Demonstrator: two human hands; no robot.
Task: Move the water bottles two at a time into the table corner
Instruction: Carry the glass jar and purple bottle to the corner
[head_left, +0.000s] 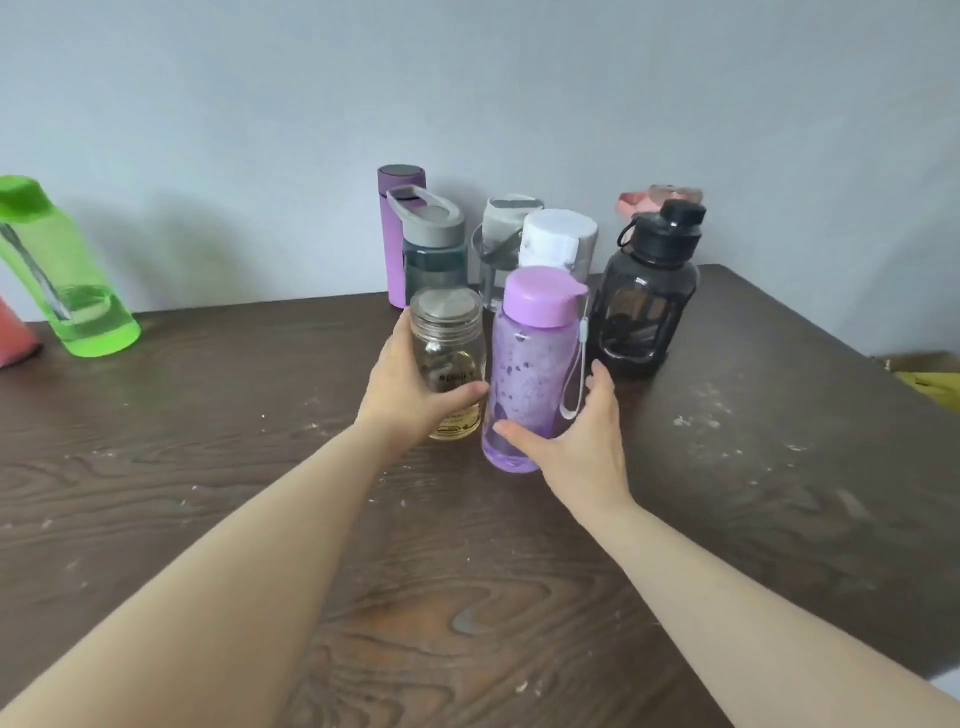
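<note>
Water bottles stand clustered at the far corner of the dark wood-grain surface (208, 467), against the pale wall. In front of the cluster, the left hand (402, 384) wraps a clear glass bottle (449, 364) with a metal lid, its fingers curled around the body and thumb across the front. Touching it on the right, a frosted purple bottle (532, 374) with a lilac cap is gripped low by the right hand (582, 441), fingers closed around its sides. Behind stand a black bottle (644, 306), a white-capped bottle (558, 236), a grey-lidded teal bottle (434, 244) and a purple flask (397, 223). Well apart at the left, a green bottle (62, 275) leans.
</note>
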